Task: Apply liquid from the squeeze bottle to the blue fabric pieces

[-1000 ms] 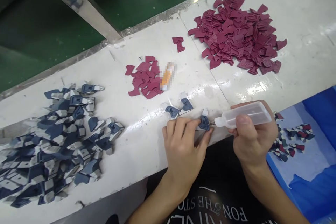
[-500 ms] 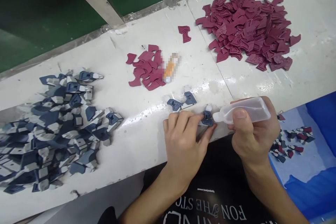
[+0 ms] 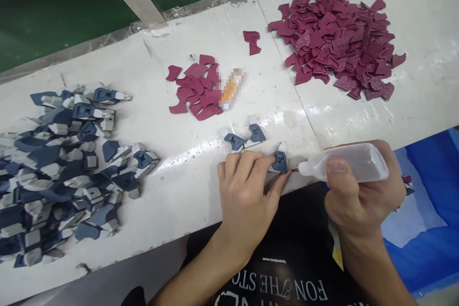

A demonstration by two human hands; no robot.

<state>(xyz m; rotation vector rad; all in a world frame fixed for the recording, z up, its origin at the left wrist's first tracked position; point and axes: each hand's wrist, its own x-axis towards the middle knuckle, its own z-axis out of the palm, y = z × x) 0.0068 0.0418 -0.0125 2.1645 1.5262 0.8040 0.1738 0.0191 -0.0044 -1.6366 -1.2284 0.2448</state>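
Note:
My left hand (image 3: 247, 191) pins a small blue-and-grey piece (image 3: 280, 160) flat on the white table (image 3: 201, 191) near its front edge, between thumb and fingertips. In my right hand (image 3: 362, 196) lies a clear plastic squeeze bottle (image 3: 346, 162), held sideways, its fine nozzle pointing left and almost touching that piece. Two more blue-and-grey pieces (image 3: 245, 137) lie just beyond my left fingers.
A large heap of blue-and-grey pieces (image 3: 64, 162) covers the left of the table. A small cluster of maroon pieces (image 3: 197, 88) with an orange object beside it sits mid-table, and a big maroon pile (image 3: 340, 36) at the back right. A blue bin (image 3: 430, 210) stands at the right.
The bottle has slid a little to the right and its nozzle tip has backed slightly off the pinned piece. The view has shifted; my left hand keeps its hold.

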